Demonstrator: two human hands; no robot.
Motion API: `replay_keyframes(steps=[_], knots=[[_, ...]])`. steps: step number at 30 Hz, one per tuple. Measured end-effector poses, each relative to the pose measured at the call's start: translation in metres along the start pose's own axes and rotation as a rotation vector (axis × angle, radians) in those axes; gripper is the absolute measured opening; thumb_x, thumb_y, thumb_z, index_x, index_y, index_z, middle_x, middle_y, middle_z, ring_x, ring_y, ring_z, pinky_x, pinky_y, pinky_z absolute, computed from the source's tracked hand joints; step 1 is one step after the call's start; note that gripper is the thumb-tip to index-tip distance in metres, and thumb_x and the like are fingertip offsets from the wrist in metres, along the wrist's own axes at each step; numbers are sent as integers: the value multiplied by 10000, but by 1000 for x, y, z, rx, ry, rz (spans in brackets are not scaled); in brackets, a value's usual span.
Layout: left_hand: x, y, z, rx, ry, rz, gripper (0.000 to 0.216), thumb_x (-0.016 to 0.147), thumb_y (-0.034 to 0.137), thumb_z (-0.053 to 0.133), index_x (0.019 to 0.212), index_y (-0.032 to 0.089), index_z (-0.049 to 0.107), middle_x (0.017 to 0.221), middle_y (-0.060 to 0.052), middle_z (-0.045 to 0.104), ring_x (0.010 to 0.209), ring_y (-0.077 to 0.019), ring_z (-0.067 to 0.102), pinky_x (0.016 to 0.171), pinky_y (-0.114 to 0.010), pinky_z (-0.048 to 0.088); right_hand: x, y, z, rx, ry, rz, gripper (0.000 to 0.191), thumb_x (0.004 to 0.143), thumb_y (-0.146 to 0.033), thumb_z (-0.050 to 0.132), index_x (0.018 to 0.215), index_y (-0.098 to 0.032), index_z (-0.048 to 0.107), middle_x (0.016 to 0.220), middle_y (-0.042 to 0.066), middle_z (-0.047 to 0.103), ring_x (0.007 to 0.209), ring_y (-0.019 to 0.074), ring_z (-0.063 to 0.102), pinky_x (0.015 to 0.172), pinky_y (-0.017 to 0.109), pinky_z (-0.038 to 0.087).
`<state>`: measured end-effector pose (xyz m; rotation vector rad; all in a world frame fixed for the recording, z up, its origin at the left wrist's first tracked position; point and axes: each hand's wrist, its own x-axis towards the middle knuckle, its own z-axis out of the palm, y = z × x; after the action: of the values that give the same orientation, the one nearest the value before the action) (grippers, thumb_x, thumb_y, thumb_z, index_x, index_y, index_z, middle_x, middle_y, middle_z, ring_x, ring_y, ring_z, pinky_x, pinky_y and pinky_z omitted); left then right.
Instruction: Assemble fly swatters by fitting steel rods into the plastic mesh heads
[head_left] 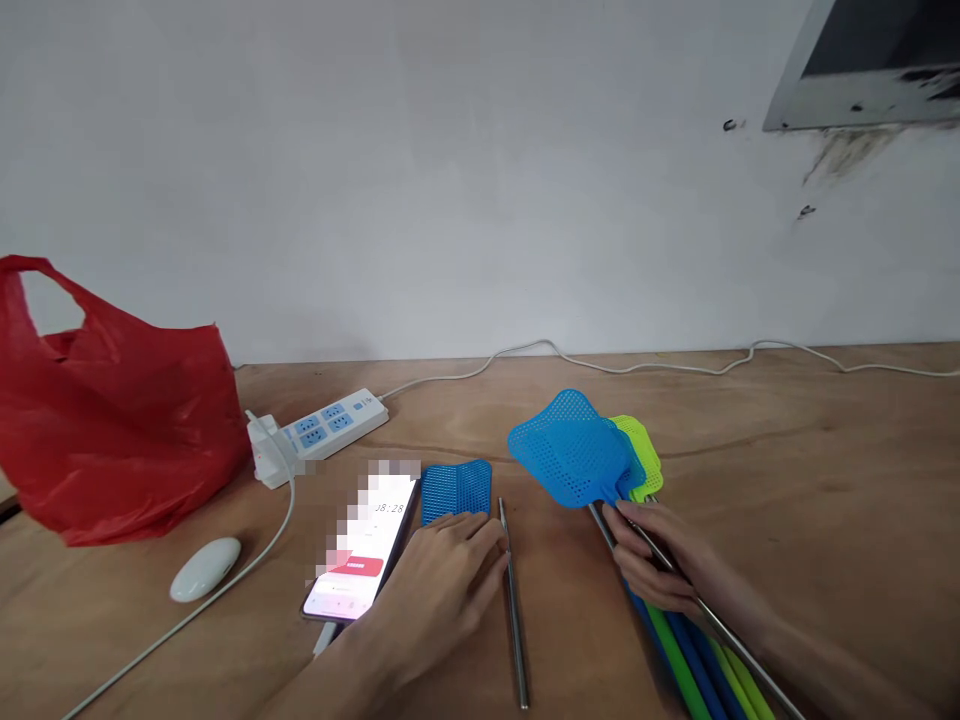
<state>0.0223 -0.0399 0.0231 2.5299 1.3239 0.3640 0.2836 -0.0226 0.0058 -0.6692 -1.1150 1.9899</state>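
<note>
My right hand (660, 560) is closed around the metal handle of a blue fly swatter (566, 450), its perforated head tilted up to the left. Behind that head show another blue one and a yellow-green fly swatter head (639, 455). Blue, green and yellow handles (697, 660) lie bundled under my right hand. My left hand (442, 570) rests on the table with bent fingers; its thumb and index finger meet at a thin metal rod (514, 620). Just beyond its knuckles lies a blue perforated swatter head (456, 488), its lower edge hidden by my fingers.
Left of my left hand lies a lit phone (371, 545) with a cable plugged in. A white power strip (337, 430), a white mouse-like object (205, 570) and a red plastic bag (127, 430) are farther left. A white cable (630, 368) runs along the wall.
</note>
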Motion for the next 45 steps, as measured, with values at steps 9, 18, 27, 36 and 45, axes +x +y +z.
replay_keyframes(steps=[9, 18, 27, 36, 45], knots=[[-7, -7, 3, -622, 340, -164, 137, 999, 347, 504, 1092, 254, 541, 947, -16, 640, 780, -168, 593, 651, -276, 468, -1, 6, 5, 13, -108, 56, 409, 950, -475, 504, 644, -211, 437, 370, -128, 265, 287, 40, 99, 304, 175, 97], [-10, 7, 9, -933, 204, -24, 254, 962, 329, 603, 1203, 260, 646, 938, -33, 676, 880, -186, 646, 815, -324, 516, -2, 17, 2, -31, -153, 98, 489, 926, -565, 581, 629, -224, 396, 376, -142, 274, 282, 34, 132, 298, 177, 124], [-5, 3, 13, -1103, 331, -143, 176, 922, 328, 679, 1062, 302, 783, 885, -20, 785, 871, -177, 724, 823, -272, 566, -10, 22, 7, -505, 78, 3, 560, 942, -645, 476, 594, -229, 334, 507, -92, 256, 444, 83, 206, 419, 245, 143], [-4, 0, 14, -1096, 407, -158, 190, 822, 286, 781, 1004, 338, 800, 890, 4, 794, 843, -176, 732, 811, -276, 595, -13, 12, 23, -1014, 201, -171, 555, 1007, -573, 365, 584, -216, 404, 560, -44, 403, 586, 135, 444, 603, 279, 334], [0, 0, 22, -1113, 521, -342, 138, 712, 329, 845, 836, 271, 830, 770, -22, 799, 735, -228, 749, 700, -331, 635, -14, 14, 24, -954, 116, -109, 528, 1033, -523, 355, 664, -215, 576, 574, -20, 478, 600, 143, 475, 620, 279, 348]])
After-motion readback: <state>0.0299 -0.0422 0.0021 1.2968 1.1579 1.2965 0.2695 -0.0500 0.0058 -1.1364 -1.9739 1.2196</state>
